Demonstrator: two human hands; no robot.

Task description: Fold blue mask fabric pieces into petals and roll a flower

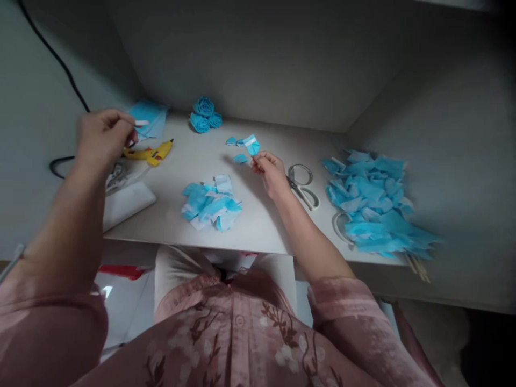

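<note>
Blue, white-banded paper-like piece (252, 143), twelve o'clock: right fingers (258, 163) pinch its base (likely light, soft; hold there); left fingers (126, 128), ten o'clock, pinch white strip (142, 123).

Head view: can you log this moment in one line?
left grip: white piece | right grip: blue piece | table: yellow glue gun, scissors, blue rosettes, blue scraps

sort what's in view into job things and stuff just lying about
Likely the job's:
small white strip (left fingers)
blue-and-white piece (right fingers)
yellow glue gun
crumpled blue-and-white heaps
three round blue rosettes
pale-handled scissors

Probably just lying about:
red object below the tabletop
white oblong object
</note>
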